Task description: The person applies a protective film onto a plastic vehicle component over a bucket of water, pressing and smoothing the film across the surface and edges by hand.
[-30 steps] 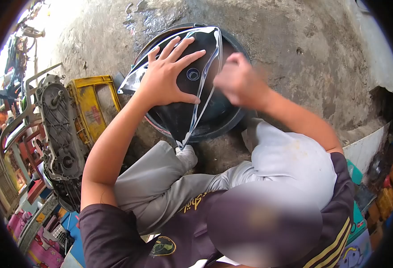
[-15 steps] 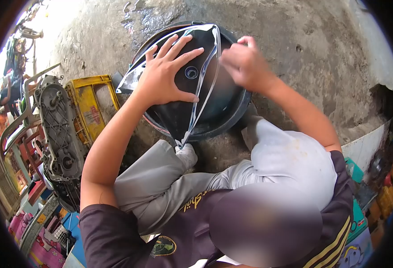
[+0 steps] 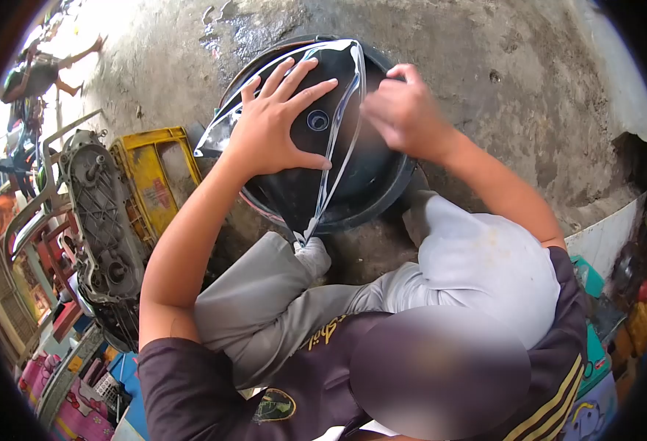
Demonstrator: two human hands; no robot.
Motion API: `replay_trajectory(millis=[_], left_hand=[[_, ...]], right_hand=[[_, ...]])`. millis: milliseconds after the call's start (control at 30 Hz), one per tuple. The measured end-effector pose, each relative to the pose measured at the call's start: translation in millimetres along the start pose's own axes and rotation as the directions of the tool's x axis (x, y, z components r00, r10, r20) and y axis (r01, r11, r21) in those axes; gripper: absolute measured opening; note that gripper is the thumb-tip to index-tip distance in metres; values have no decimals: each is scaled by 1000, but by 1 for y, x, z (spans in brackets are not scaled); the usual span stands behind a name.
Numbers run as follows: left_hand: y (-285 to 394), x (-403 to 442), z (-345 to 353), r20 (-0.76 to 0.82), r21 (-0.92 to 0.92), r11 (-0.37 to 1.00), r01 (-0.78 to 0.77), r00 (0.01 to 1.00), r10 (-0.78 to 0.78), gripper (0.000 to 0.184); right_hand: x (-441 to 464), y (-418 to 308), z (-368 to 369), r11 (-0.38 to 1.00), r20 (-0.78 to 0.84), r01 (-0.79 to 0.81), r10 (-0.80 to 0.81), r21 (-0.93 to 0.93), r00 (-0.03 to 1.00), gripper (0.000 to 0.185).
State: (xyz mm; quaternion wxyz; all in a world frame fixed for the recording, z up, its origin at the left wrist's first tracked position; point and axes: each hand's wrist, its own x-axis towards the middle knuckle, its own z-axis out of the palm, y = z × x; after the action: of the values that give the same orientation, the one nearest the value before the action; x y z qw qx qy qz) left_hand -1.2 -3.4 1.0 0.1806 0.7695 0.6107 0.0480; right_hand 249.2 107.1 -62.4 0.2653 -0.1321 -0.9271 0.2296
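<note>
A glossy black, roughly triangular panel (image 3: 305,147) with shiny, clear-looking edges and a small round hole or fitting lies across a round black basin (image 3: 382,192). My left hand (image 3: 270,128) rests on the panel with its fingers spread, the thumb reaching to the panel's right edge. To the right, my right hand (image 3: 404,110) hovers by the basin's rim, close to that edge. Its fingers are curled and partly smeared by motion, and whatever they hold, if anything, is hidden. Part of the basin's inside shows dark to the right of the panel.
A yellow plastic crate (image 3: 158,176) and a grey metal engine casing (image 3: 95,213) stand to my left. Wet patches mark the concrete floor (image 3: 500,110). Another person (image 3: 37,77) is at the far upper left. A green case (image 3: 591,345) lies at my right.
My left hand stays spread on the panel. The right hand is still blurred, in nearly the same place. The view has shifted slightly, and more of the person at upper left shows.
</note>
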Motion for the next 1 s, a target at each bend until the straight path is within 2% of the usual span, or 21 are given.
replay_trajectory(millis=[100,133,167,233,300,367,433,533,567,633,667,700,767,800,900,933,1000], left_hand=[[-1,-1,3,-14,-21,1000,-15,1000,14,114],[-1,-1,1,-5,-6,1000,-14,1000,14,114],[-2,-1,0,-9,-1,1000,-17,1000,17,114],[0,-1,0,1,7,1000,-8,1000,8,114],[2,-1,-1,-11,-9,1000,-1,1000,1,116],[1,0,-3,19,-9,1000,5,1000,-5,115],[4,1,-7,26,-4,1000,4,1000,-4,116],[3,-2,-4,20,-7,1000,17,1000,-17,118],[2,-1,-3,11,-16,1000,8,1000,-8,116],[0,0,-4,2,-14,1000,-9,1000,9,114],[-1,0,-4,7,-17,1000,-10,1000,10,114],[0,0,-4,13,-21,1000,-11,1000,11,114],[1,0,-5,11,-12,1000,-13,1000,13,114],[2,0,-7,30,-5,1000,2,1000,-2,116],[4,-1,-7,44,5,1000,16,999,-17,118],[3,-1,-7,48,6,1000,11,999,-11,118],[3,-3,-7,53,11,1000,10,999,-11,118]], right_hand=[[-4,-19,1,997,105,56,-62,59,992,6],[-9,-27,6,987,156,121,-137,108,978,6],[-5,-21,3,987,152,124,-139,103,979,6],[3,-4,-7,998,37,62,-62,10,997,7],[-1,-3,-7,999,35,30,-29,-32,999,6],[-8,-21,-1,977,185,203,-212,68,959,4],[-5,-19,-3,972,223,210,-228,103,948,4],[2,-1,-5,999,-26,-32,33,41,999,9],[2,-3,-3,999,-25,-22,23,38,999,9],[-7,-18,4,988,134,125,-137,94,981,9],[-7,-25,5,974,135,147,-172,175,976,8],[-5,-20,2,974,131,149,-172,170,976,8],[2,-3,-5,996,68,42,-47,79,997,8],[5,6,-5,995,7,-35,34,93,999,10],[3,-7,-10,998,110,19,-25,56,994,11],[0,-15,-2,991,108,95,-104,91,989,12],[-3,-25,0,987,128,84,-101,136,987,12]])
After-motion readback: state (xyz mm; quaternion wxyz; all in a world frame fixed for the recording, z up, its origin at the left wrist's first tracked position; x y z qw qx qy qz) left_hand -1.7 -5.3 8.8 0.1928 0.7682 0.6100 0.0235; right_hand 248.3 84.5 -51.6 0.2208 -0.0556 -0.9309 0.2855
